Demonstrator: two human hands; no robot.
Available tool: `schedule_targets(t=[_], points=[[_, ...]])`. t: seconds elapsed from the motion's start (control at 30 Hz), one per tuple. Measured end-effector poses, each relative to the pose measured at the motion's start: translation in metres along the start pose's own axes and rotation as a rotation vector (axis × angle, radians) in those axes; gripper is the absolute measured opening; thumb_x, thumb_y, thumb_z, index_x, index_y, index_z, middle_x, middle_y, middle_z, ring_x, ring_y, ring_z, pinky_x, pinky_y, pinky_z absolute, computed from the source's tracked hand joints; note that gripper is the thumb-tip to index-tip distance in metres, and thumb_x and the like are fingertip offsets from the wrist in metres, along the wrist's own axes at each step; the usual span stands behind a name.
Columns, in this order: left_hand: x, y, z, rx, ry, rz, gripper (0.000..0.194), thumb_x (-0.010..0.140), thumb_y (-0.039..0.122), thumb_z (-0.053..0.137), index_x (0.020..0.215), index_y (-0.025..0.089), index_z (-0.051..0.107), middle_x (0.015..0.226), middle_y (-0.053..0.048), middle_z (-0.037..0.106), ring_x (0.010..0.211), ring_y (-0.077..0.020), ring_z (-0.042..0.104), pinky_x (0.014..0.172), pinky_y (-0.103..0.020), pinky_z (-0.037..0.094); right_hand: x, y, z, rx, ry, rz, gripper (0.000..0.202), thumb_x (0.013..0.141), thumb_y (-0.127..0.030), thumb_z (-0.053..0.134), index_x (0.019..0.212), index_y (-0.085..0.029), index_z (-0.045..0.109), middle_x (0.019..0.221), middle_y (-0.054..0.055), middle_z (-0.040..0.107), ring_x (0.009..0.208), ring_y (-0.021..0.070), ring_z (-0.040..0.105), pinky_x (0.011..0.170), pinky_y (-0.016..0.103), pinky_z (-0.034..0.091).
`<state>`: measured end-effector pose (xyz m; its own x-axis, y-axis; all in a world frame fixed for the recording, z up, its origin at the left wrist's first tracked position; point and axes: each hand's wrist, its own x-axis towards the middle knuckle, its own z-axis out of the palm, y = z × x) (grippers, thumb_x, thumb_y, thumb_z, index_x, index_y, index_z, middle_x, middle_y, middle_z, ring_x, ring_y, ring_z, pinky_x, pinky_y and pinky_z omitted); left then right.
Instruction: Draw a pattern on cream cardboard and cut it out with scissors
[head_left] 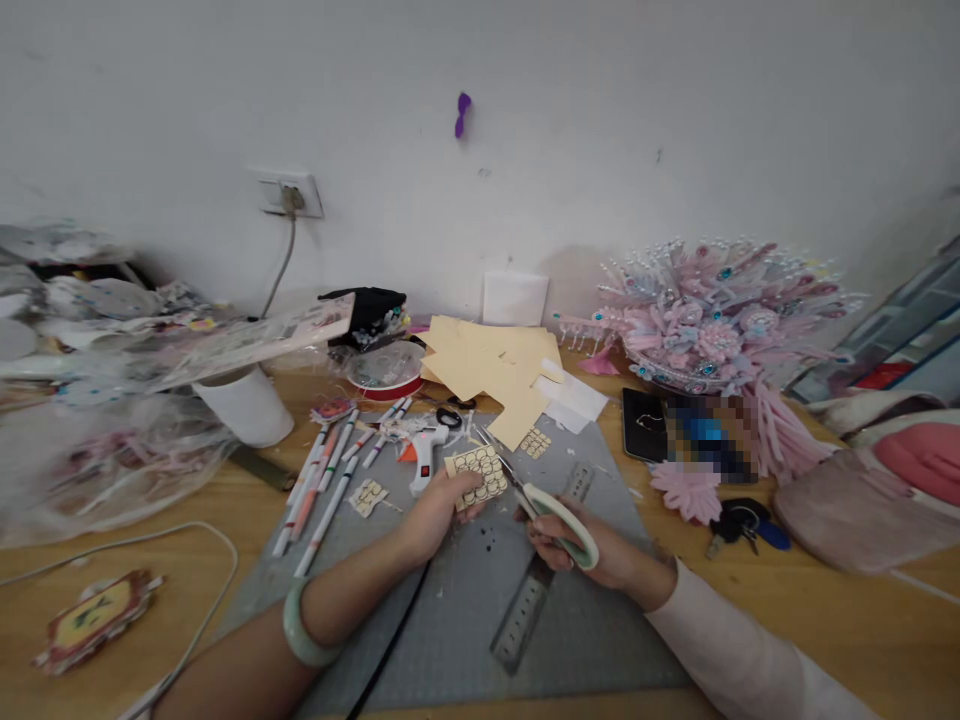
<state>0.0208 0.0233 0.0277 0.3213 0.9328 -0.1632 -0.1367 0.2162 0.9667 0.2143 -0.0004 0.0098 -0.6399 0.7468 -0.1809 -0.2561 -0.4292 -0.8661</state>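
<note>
My left hand (pixel 439 510) pinches a small piece of cream paper (pixel 480 475) marked with rows of dark circular outlines. In my right hand (pixel 566 540) is a pair of scissors (pixel 559 515) with pale handles, its blades parted beside the paper's upper right edge. Whether the blades touch the paper I cannot tell. Under my right hand a metal ruler (pixel 517 620) lies slantwise on the grey cutting mat (pixel 600 640). A similar patterned piece (pixel 535 442) rests just beyond the scissors, and another patterned scrap (pixel 369 497) lies left of my left hand.
A white glue gun (pixel 426 455) and several markers (pixel 326 520) lie to the left. Cream card sheets (pixel 491 360) spread at the back. A pink beaded headdress (pixel 697 320), a phone (pixel 643 425), keys (pixel 742 525) and a pink bag (pixel 847 505) are on the right.
</note>
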Motion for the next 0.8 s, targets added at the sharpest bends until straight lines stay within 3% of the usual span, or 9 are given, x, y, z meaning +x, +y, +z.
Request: schedule_targets(t=[0.27,0.5,0.8], points=[[0.0008,-0.0006,0.0025,-0.001,0.006,0.0,0.032,0.071,0.047,0.051,0.055,0.019,0.046,0.044,0.004,0.04,0.042,-0.0098,0.03,0.044,-0.024,0.021,0.0,-0.0022,0.0022,0.05,-0.006,-0.007,0.036,0.072,-0.04,0.069,0.092,-0.012,0.058,0.053,-0.008,0.038,0.038,0.0015,0.029,0.039,0.02,0.014],[-0.002,-0.0079,0.0068,-0.019,-0.116,-0.074,0.036,0.066,0.05,0.06,0.066,0.014,0.06,0.051,0.0,0.051,0.047,-0.0107,0.039,0.046,-0.023,0.028,0.0007,-0.0004,0.0016,0.092,-0.003,-0.013,0.031,0.071,-0.039,0.069,0.084,-0.015,0.056,0.056,-0.008,0.04,0.039,0.0017,0.031,0.039,0.02,0.016],[-0.0038,0.001,0.0047,-0.066,-0.098,-0.123,0.027,0.06,0.041,0.062,0.058,0.015,0.058,0.05,-0.001,0.055,0.044,-0.01,0.039,0.044,-0.023,0.026,-0.001,-0.0027,-0.0001,0.122,-0.036,0.034,0.031,0.069,-0.038,0.071,0.082,-0.014,0.058,0.055,-0.007,0.041,0.041,0.0022,0.032,0.041,0.021,0.016]])
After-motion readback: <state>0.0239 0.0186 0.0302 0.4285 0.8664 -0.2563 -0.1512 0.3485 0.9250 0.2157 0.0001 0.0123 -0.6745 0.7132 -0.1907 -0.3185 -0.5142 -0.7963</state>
